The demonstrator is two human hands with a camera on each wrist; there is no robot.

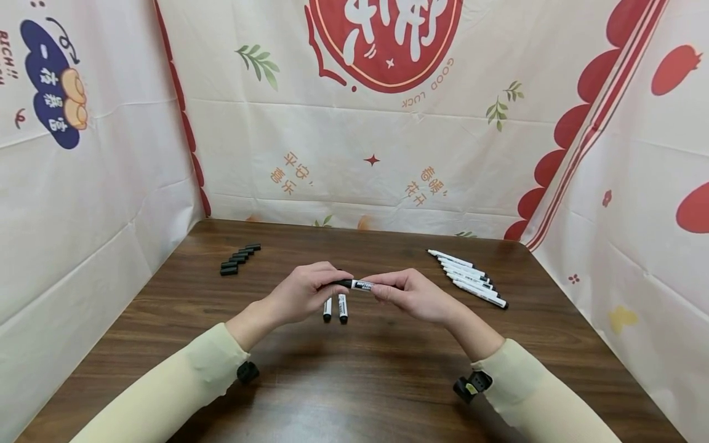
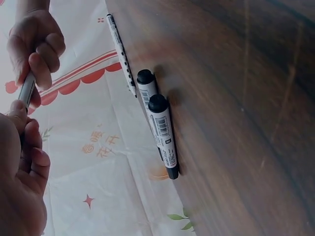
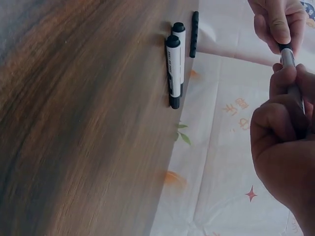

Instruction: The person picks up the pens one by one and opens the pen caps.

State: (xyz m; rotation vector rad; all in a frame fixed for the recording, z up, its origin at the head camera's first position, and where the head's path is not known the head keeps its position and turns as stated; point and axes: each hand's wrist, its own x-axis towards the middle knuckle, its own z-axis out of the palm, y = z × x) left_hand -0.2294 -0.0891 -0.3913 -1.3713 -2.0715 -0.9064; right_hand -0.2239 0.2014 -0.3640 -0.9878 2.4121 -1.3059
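Observation:
In the head view a whiteboard marker (image 1: 363,285) with a white barrel and black cap is held level above the table between both hands. My left hand (image 1: 299,294) pinches it at the black cap (image 1: 343,283). My right hand (image 1: 414,295) grips the white barrel, covering its far end. The cap is on the barrel in the right wrist view, where the left thumb presses against it. Below the hands, two more markers lie side by side on the table, a left one (image 1: 327,311) and a right one (image 1: 343,309); the left hand partly hides them in the head view.
On the wooden table (image 1: 332,381), several black caps (image 1: 229,271) form a slanted row at the back left. Several white markers (image 1: 479,293) lie in a slanted row at the right; the farthest shows a thin dark tip. Printed cloth (image 1: 360,135) hangs behind and at both sides.

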